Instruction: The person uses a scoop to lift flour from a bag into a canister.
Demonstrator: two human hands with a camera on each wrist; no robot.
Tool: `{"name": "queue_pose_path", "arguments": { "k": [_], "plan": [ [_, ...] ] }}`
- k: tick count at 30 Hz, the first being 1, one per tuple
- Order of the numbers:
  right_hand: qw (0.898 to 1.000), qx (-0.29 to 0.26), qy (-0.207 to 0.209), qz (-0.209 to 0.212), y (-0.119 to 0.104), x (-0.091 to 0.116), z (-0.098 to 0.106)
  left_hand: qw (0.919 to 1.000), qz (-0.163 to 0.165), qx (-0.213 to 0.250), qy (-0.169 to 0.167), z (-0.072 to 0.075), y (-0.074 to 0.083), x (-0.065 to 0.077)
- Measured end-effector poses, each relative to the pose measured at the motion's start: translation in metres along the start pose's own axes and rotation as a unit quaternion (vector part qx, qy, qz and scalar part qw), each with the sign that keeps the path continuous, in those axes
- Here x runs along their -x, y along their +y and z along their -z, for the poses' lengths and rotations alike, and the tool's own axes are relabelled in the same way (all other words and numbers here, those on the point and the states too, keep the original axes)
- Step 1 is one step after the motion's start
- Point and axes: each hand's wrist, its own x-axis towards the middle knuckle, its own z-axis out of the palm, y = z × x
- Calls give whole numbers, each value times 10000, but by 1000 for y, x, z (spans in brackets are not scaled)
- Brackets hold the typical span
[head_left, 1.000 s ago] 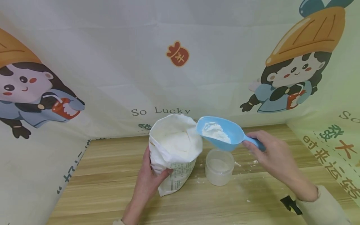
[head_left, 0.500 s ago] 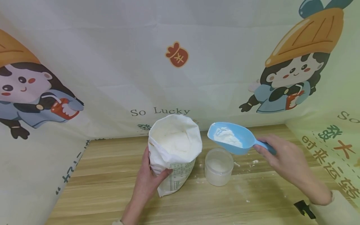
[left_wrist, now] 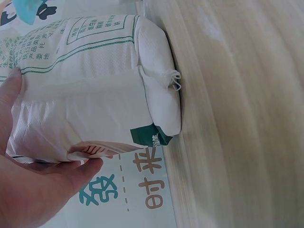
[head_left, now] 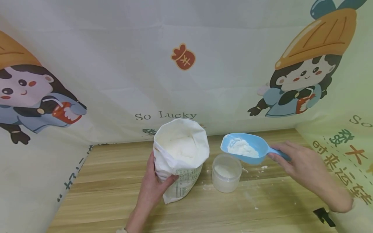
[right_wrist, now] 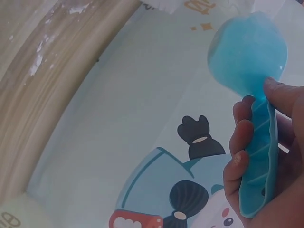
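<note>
My left hand (head_left: 155, 186) grips the lower side of a white flour bag (head_left: 186, 178), thumb across its green-printed front. The bag stands upright with its top open, and white flour (head_left: 182, 147) shows inside. In the left wrist view the bag (left_wrist: 80, 114) has a stitched bottom edge on the table. My right hand (head_left: 303, 168) holds a blue scoop (head_left: 259, 145) by its handle, level, with a heap of flour in it. The scoop hangs above and slightly right of a clear round jar (head_left: 226, 181) that has some white powder in it. In the right wrist view, fingers curl round the handle (right_wrist: 261, 166).
The wooden table (head_left: 102, 187) bears flour spills (head_left: 263, 168) right of the jar. A white printed cloth (head_left: 131, 64) hangs behind and along both sides. A black clip-like piece (head_left: 323, 216) sits by the right sleeve.
My right hand has moved the loaded scoop right and slightly down, away from the bag's mouth to over the jar's far right side. The left hand and bag have stayed still.
</note>
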Motion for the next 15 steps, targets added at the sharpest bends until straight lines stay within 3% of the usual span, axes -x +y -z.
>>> {"name": "queue_pose_path", "arguments": {
  "k": [15],
  "plan": [
    [9982,335,-287,415,7,-1,5,10000,-57,19,-5,0,0,0]
  ]
}}
